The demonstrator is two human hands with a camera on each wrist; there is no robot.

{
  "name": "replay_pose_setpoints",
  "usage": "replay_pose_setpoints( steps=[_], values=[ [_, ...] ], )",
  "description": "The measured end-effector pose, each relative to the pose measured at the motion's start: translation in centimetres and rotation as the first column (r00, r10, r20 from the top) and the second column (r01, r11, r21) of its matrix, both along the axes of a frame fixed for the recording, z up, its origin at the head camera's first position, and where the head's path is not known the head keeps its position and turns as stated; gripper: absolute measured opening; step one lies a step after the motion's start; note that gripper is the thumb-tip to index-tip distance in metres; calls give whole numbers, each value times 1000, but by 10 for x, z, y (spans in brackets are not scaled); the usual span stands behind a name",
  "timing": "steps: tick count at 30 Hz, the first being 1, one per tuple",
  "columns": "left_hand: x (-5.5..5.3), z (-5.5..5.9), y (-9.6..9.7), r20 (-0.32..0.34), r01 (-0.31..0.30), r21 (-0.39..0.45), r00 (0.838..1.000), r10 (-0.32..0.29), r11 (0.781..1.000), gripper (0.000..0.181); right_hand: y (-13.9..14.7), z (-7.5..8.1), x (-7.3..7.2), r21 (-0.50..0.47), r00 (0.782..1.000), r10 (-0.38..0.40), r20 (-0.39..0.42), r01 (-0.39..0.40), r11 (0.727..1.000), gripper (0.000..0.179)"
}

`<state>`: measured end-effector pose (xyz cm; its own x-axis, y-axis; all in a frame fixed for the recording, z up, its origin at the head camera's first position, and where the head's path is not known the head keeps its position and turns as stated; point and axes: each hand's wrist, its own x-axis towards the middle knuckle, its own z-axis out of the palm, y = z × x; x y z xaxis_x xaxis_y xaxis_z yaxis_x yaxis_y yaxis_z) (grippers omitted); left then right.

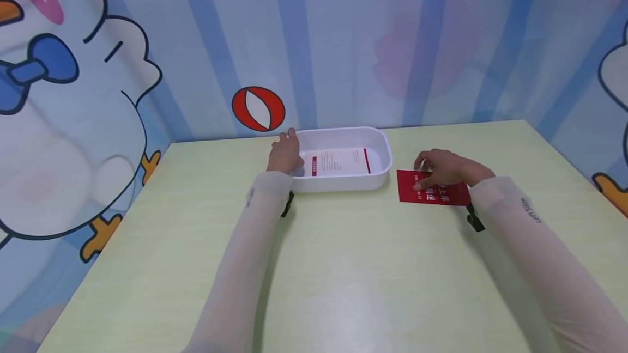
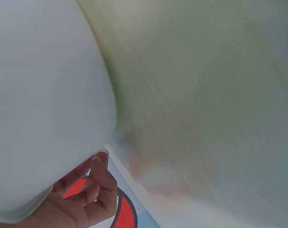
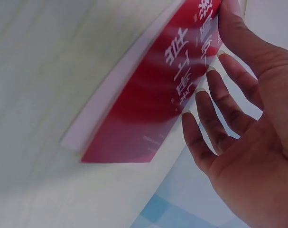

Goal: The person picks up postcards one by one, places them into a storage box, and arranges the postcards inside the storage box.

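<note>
My left hand (image 1: 285, 152) grips the left end of a white plastic tray (image 1: 338, 184), its thumb inside the wall. In the left wrist view, the fingers (image 2: 103, 178) curl at the edge of the tray (image 2: 44, 104). Inside the tray lies a white printed card (image 1: 340, 162) with red bands at its ends. Right of the tray, my right hand (image 1: 444, 166) holds a red folded booklet (image 1: 407, 194) with white lettering, thumb on top and fingertips at its far edge. The right wrist view shows the white inner leaf (image 3: 87, 128) of this booklet standing slightly apart.
The pale green-yellow table (image 1: 343, 266) ends behind the tray at a blue striped curtain (image 1: 338, 42) with cartoon prints. A cartoon bird (image 1: 64, 162) is on the left side, and a red printed ball (image 1: 258, 109) is just behind my left hand.
</note>
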<state>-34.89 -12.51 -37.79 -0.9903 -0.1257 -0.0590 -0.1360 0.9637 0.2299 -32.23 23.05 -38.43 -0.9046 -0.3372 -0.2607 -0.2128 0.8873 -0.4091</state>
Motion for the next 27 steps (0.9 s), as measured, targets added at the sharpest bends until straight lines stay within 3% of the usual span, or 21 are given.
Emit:
replay_pose_setpoints(
  steps=[11, 21, 27],
  values=[
    [2, 0, 1, -20, 4, -12, 1000, -4, 1000, 85, -2, -1, -2, -22, 998, -48, 32, 48, 999, 80],
    [2, -1, 2, -24, 0, -23, 1000, -1, 1000, 83, -2, -5, -2, -53, 997, -72, -2, 72, 996, 77],
    [-3, -3, 0, -6, -4, -35, 1000, 4, 999, 84, 0, -6, -6, -56, 998, -31, -49, 28, 998, 75]
  ],
)
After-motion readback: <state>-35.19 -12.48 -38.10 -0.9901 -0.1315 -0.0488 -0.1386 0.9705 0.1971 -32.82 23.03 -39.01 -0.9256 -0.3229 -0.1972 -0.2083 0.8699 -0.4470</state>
